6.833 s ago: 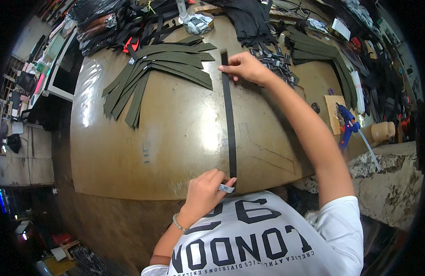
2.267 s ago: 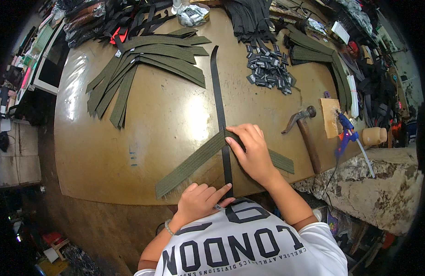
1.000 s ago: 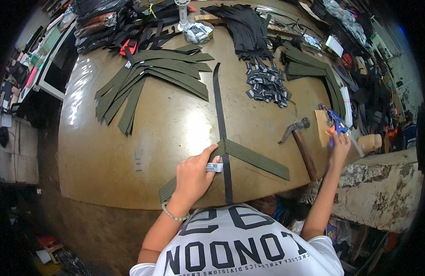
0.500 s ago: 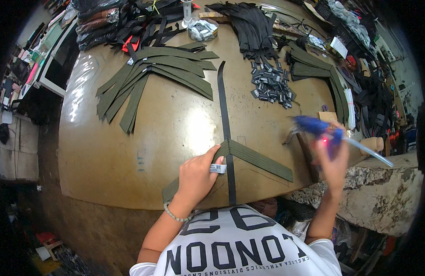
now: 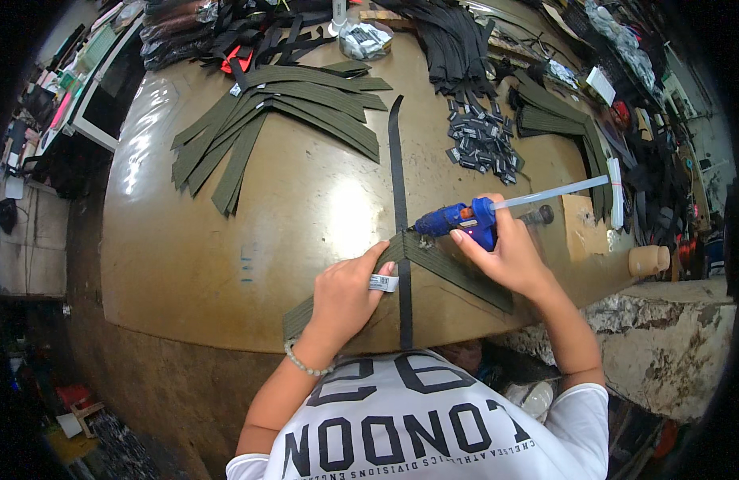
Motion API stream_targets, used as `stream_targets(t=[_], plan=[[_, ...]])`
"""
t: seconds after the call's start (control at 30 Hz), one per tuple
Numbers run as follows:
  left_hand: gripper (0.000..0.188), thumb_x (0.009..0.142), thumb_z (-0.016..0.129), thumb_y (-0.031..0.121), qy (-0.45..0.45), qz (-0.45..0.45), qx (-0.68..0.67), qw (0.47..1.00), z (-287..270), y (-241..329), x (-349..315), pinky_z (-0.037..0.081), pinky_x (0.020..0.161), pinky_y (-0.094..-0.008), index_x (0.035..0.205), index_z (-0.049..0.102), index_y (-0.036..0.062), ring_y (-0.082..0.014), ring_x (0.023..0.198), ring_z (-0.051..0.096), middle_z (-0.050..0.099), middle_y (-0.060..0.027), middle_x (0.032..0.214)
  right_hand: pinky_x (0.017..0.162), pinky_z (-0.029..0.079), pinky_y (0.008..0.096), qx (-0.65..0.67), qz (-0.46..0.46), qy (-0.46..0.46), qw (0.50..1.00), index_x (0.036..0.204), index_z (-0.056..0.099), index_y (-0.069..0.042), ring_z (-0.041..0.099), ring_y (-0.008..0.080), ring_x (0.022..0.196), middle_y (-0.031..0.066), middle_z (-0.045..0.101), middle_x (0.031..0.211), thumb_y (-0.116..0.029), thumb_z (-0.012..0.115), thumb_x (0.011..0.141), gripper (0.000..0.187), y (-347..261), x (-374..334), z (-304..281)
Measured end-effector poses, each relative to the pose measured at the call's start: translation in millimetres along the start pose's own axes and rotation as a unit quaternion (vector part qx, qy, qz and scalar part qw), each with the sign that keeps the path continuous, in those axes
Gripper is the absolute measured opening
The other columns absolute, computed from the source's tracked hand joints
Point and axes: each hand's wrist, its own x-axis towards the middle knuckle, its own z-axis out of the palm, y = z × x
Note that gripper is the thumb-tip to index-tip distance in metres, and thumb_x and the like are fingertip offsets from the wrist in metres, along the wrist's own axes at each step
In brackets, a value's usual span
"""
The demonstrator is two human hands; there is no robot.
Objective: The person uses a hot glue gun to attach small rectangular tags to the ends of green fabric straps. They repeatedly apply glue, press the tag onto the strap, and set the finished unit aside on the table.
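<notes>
A blue glue gun (image 5: 453,222) is gripped in my right hand (image 5: 509,252), a long translucent glue stick (image 5: 549,193) poking out of its back. Its nozzle is at the peak of an olive-green, V-shaped stitched strap (image 5: 457,276) lying across a long black strip (image 5: 406,312). My left hand (image 5: 347,292) presses on the strap's left arm, fingers closed round its edge. A white label (image 5: 383,282) sticks out beside the left fingers. Whether the nozzle touches the fabric is hard to tell.
Fanned olive straps (image 5: 305,100) lie at the far left of the table (image 5: 177,288). Farther right are small dark labels (image 5: 483,136), black straps (image 5: 453,52) and another olive stack (image 5: 549,112). A tape roll (image 5: 649,261) and cardboard piece (image 5: 584,224) sit at the right edge.
My right hand has brought the glue gun leftward from the table's right side to the strap's peak. My left hand stays on the strap.
</notes>
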Motion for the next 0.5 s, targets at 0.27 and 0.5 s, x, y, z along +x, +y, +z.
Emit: stream_targets(t=[0.27,0.5], plan=[[0.031,0.090,0.069,0.026,-0.030,-0.011,0.030,0.999,-4,3,2,0.049,0.058,-0.0399,0.115,0.067,0.0076,-0.0308,0.061,0.064,0.064,-0.0132,0.067,0.060,0.053,0.0456,0.022,-0.052,-0.013,0.998,0.119,0.047,-0.006,0.067,0.0424,0.069,0.0206,0.069,0.078,-0.030,0.073,0.087,0.048,-2,-14,1],[0.031,0.089,0.069,0.026,-0.021,-0.009,0.020,1.000,-5,5,2,0.049,0.057,-0.0402,0.114,0.067,0.0084,-0.0307,0.061,0.063,0.064,-0.0132,0.067,0.065,0.054,0.0428,0.000,0.059,-0.131,0.990,0.117,0.052,-0.005,0.069,0.0406,0.073,0.0207,0.069,0.083,-0.029,0.075,0.086,0.046,-10,-33,-5]])
